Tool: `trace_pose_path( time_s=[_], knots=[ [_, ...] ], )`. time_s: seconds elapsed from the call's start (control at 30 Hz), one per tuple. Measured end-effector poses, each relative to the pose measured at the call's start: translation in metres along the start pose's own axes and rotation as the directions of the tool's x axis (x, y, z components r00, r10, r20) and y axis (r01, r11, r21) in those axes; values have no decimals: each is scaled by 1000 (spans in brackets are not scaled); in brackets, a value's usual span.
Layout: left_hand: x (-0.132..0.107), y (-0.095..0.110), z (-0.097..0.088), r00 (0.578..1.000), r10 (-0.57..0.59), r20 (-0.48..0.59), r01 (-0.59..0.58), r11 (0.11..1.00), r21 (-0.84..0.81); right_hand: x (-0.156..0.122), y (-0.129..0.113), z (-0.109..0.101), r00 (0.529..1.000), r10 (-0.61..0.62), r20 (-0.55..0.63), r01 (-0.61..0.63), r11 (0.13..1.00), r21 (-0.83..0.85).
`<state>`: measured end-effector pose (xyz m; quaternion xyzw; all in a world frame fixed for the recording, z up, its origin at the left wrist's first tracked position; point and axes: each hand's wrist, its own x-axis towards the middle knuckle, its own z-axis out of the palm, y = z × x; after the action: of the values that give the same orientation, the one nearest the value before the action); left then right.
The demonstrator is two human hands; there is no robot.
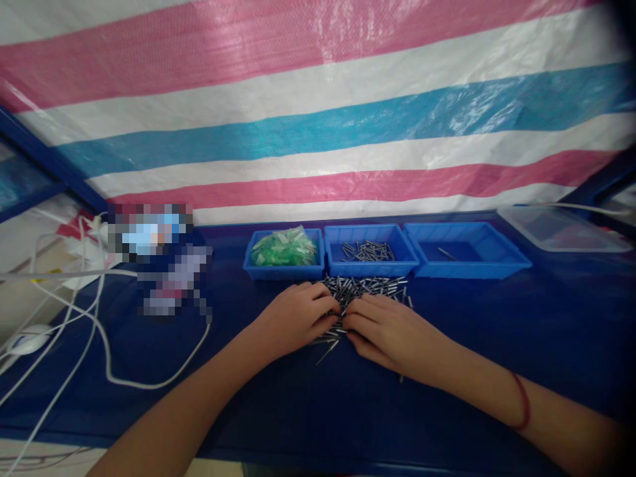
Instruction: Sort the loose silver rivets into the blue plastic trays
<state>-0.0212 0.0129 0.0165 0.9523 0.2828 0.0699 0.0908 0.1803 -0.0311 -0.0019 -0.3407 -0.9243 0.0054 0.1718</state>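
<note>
A heap of thin silvery metal pins with thicker ends, which look like blind rivets (368, 286), lies on the dark blue tabletop. My left hand (298, 317) reaches into the heap from the left, its fingers curled and the thumb close to the fingertips. From the right, my right hand (380, 328) meets it with bent fingers pressed together, the fingertips almost touching those of the left. What sits between the fingertips of either hand is too small and too hidden to make out. A few rivets stick out below the hands.
Behind the heap stand three blue bins in a row: the left bin (285, 272) with green-tinted plastic bags (285, 248), the middle bin (372, 268) with rivets, the right bin (472, 268) with one rivet. A clear lid (561, 232) lies far right; white cables (106, 344) run along the left.
</note>
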Motion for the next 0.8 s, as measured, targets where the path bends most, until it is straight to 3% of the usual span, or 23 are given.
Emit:
trace_pose_path(
  time_s=[0.4,0.57,0.67,0.8],
  knots=[
    [1,2,-2,1000,-2,-8,1,1000,-24,-3,-4,4,988,135,78,-134,991,-20],
    [0,3,-2,1000,-6,-6,5,999,-32,-2,-1,2,988,149,38,-150,989,18],
    [-2,4,-3,999,-36,-22,35,998,-42,-2,2,-4,985,164,-45,-158,982,107],
    [-1,7,-3,994,-75,-74,65,990,-123,-2,3,-9,936,299,-185,-204,891,407]
  ],
)
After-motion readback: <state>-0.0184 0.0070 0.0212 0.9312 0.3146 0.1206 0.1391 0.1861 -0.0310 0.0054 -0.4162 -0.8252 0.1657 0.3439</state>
